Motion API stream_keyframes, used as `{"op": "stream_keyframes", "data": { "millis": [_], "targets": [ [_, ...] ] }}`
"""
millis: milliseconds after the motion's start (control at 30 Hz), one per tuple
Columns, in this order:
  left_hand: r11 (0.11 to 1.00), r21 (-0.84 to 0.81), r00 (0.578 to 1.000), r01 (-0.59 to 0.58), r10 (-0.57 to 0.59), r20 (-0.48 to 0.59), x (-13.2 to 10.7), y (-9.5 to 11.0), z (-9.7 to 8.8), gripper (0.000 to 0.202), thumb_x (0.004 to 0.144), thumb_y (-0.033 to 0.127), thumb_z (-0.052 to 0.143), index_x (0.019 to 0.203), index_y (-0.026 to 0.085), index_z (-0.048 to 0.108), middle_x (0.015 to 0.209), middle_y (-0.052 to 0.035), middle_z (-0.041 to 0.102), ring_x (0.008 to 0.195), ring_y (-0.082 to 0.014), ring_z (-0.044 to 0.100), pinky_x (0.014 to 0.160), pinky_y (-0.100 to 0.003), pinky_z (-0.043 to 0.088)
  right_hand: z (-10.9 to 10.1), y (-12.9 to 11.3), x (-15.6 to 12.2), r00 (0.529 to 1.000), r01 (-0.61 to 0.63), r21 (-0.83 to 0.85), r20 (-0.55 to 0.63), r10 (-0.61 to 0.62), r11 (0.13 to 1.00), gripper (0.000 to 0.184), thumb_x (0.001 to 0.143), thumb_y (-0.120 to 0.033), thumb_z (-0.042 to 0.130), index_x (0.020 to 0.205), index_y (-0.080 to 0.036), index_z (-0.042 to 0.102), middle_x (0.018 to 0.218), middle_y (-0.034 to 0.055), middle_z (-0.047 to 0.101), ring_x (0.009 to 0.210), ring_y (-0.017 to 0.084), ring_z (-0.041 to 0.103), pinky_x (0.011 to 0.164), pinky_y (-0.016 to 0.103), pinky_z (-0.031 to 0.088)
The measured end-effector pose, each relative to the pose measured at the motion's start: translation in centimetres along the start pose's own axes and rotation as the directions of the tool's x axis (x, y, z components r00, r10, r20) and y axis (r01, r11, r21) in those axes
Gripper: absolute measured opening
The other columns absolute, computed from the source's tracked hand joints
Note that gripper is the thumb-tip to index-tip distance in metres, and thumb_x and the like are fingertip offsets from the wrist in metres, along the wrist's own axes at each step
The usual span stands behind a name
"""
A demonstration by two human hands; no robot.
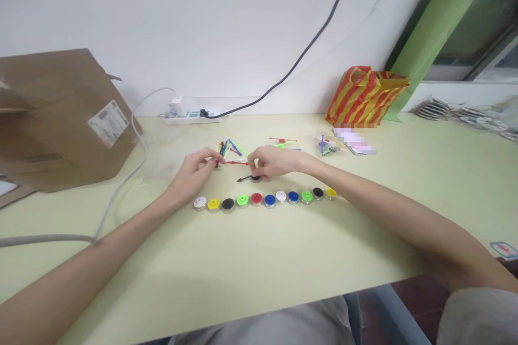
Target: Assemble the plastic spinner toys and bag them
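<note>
**First commentator:** The left hand (193, 171) was pinched narrow on a small dark piece (216, 163), its fingers hiding most of it!

**Second commentator:** The right hand (275, 161) was curved over a black plastic disc (256, 177) carrying a thin black spike (244, 178), on the pale tabletop (121, 259) just above a row of coloured discs (263, 200). Gripping or only touching? Couldn't tell!

**First commentator:** It looked light and stiff, but easily knocked. The disc's rim was the place to hold, not the slim spike!

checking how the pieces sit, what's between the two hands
In the head view, a thin red stick lies across the gap between the left hand and the right hand.
</note>
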State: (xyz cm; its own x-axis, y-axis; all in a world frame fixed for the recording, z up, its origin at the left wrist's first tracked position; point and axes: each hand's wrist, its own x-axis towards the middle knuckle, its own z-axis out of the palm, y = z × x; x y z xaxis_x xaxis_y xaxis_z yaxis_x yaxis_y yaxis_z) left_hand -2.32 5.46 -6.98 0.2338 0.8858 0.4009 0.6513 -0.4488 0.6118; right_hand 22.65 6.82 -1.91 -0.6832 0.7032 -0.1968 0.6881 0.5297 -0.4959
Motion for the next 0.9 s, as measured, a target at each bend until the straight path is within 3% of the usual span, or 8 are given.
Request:
{"op": "stream_keyframes", "data": {
  "millis": [167, 333, 533, 733, 900],
  "targets": [
    [1.0, 0.002, 1.0, -0.009, 0.009, 0.016, 0.1, -0.2, -0.1, 0.027, 0.09, 0.031, 0.046, 0.089, 0.027, 0.072, 0.097, -0.0015, 0.073, 0.096, -0.0234, 0.064, 0.089, -0.035, 0.05, -0.1, 0.4, 0.0, 0.983, 0.169, -0.221, -0.03, -0.18, 0.961, 0.005, 0.089, -0.021, 0.069, 0.092, -0.017, 0.065, 0.086, 0.0045, 0.07, 0.071, 0.015, 0.056, 0.061, 0.025, 0.034],
    [1.0, 0.002, 1.0, -0.017, 0.017, -0.003, 0.1, 0.0, -0.2, 0.027, 0.09, 0.03, 0.045, 0.087, 0.027, 0.072, 0.098, -0.0008, 0.072, 0.094, -0.0225, 0.065, 0.088, -0.035, 0.049, 0.0, 0.3, 0.1, 0.98, 0.175, -0.395, -0.02, -0.199, 0.902, 0.01, 0.086, -0.009, 0.062, 0.09, -0.018, 0.065, 0.088, 0.0063, 0.068, 0.073, 0.017, 0.054, 0.061, 0.028, 0.028],
    [1.0, -0.003, 1.0, -0.008, 0.008, 0.0, 0.0, 0.1, -0.2, 0.026, 0.089, 0.029, 0.045, 0.087, 0.026, 0.071, 0.098, -0.0011, 0.072, 0.091, -0.0226, 0.064, 0.087, -0.036, 0.05, 0.5, 0.0, 0.2, 0.971, 0.198, -0.534, -0.01, -0.241, 0.822, 0.013, 0.084, -0.007, 0.058, 0.091, -0.017, 0.062, 0.089, 0.0085, 0.068, 0.068, 0.017, 0.051, 0.059, 0.029, 0.025],
    [0.999, -0.018, 0.999, -0.035, 0.035, -0.012, -0.1, 0.2, -0.1, 0.027, 0.088, 0.028, 0.045, 0.085, 0.024, 0.071, 0.096, -0.0023, 0.072, 0.093, -0.0225, 0.064, 0.088, -0.035, 0.051, 0.1, -0.3, -0.1, 0.975, 0.202, -0.512, 0.023, -0.222, 0.835, 0.017, 0.081, -0.004, 0.059, 0.089, -0.018, 0.063, 0.09, 0.0089, 0.07, 0.072, 0.018, 0.056, 0.061, 0.028, 0.027],
    [0.998, -0.039, 0.999, -0.044, 0.043, -0.009, -0.3, 0.0, -0.1, 0.028, 0.089, 0.026, 0.043, 0.087, 0.022, 0.071, 0.095, -0.0034, 0.071, 0.094, -0.0221, 0.063, 0.089, -0.035, 0.049, -3.2, -0.7, -3.2, 0.985, 0.107, -0.41, -0.08, -0.152, 0.906, 0.018, 0.082, -0.002, 0.056, 0.086, -0.018, 0.064, 0.09, 0.0046, 0.072, 0.076, 0.016, 0.057, 0.062, 0.026, 0.032]
  ]
}}
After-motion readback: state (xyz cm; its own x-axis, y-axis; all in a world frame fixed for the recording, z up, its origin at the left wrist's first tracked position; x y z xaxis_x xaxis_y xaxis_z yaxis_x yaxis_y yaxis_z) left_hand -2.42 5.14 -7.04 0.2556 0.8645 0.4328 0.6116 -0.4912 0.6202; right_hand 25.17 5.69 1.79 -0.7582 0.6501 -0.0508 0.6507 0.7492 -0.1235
